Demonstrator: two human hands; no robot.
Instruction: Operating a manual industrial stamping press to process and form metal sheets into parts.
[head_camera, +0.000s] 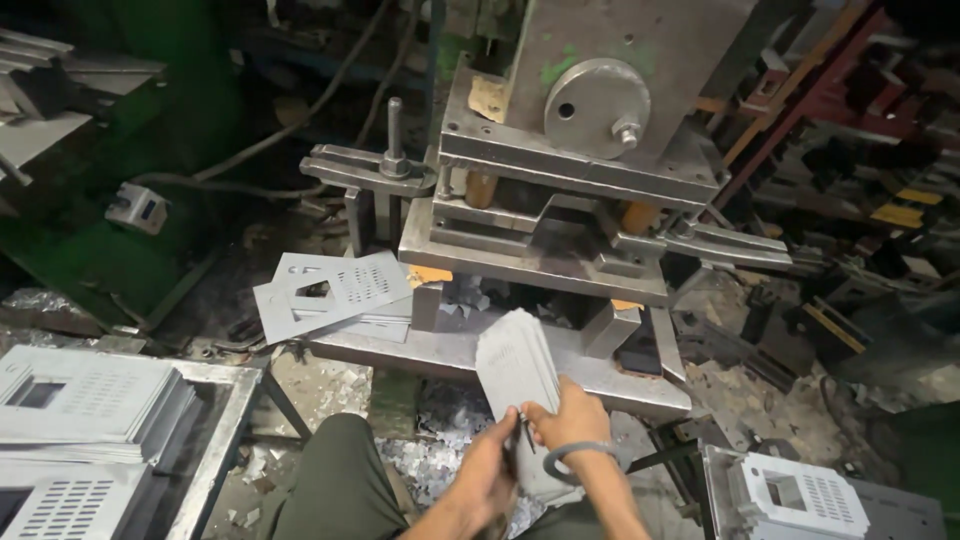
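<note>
Left stack: I see grey punched panels (85, 400) piled on a metal table (215, 450) at the far left, each with a square window and a field of slots.
Loose panels: two more panels of the same kind (330, 290) lie flat on the press bed, left of the die, overlapping and skewed to each other.
Knee: my leg in olive trousers (335, 480) comes up from the bottom edge, between the table and my hands.
Left hand: my left hand (482, 482) is low in the middle, fingers closed on the near, lower end of the sheets, gripping them from the left side.
Sheets: a bundle of thin grey sheets (515, 365) is held edge-on between both hands, in front of the press bed and above the scrap. Its long axis runs from my hands up and slightly left, so the far rounded end points toward the press. I can make out faint slots on the top face.
Right hand: my right hand (572, 418) is wrapped round the sheets from the right, thumb on the face, touching the left hand. A bangle (580, 455) sits on that wrist.
Press: the grey steel press (590, 150) fills the middle top, its die gap dark and facing me.
Scrap: metal chips (440, 460) litter the floor under my hands.
Right stack: more punched panels (800, 495) lie at the lower right.
</note>
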